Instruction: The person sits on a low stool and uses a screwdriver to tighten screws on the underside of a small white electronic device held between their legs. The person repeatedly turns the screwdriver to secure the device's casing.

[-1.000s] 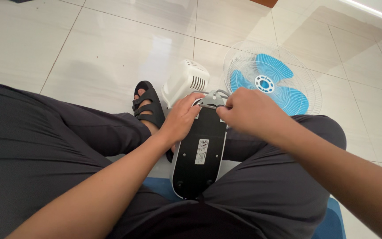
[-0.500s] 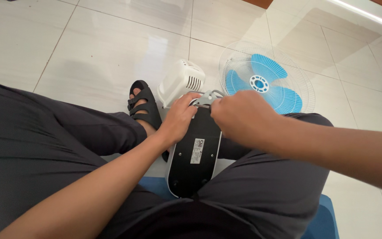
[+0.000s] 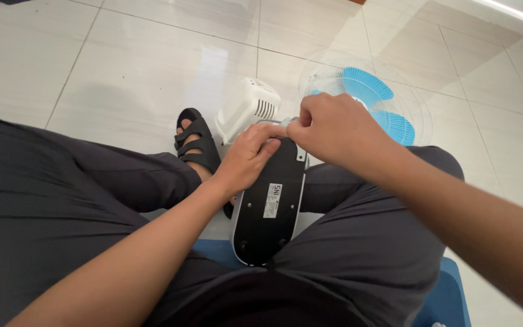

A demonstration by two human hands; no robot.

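Glossy pale floor tiles (image 3: 152, 66) fill the background, with grey grout lines running across them and light glaring off the far part. Against that floor, the person sits with dark grey trousers (image 3: 62, 200) spread to either side, and both hands meet at the centre of the view.

The left hand (image 3: 246, 157) lies palm down on the far end of the fan base (image 3: 270, 209), fingers curled over its upper edge, pressing rather than clenched. The right hand (image 3: 328, 130) sits just at its two o'clock, closed into a loose fist with the fingertips pinched together at the same edge of the base; whatever small part it pinches is hidden under the knuckles. The two hands touch or nearly touch at the fingertips.

That base is an oval black underside with a white rim and a small pale label at its middle, held upright between the thighs, its near end dipping toward a blue seat (image 3: 449, 290) at six o'clock.

At twelve o'clock from the hands stands the white motor housing (image 3: 246, 109) with its vent slots, lying on the floor. At one o'clock lies the fan head, blue blades (image 3: 370, 91) inside a white wire guard. At ten o'clock, a foot in a black strapped sandal (image 3: 196, 142) rests on the tiles.
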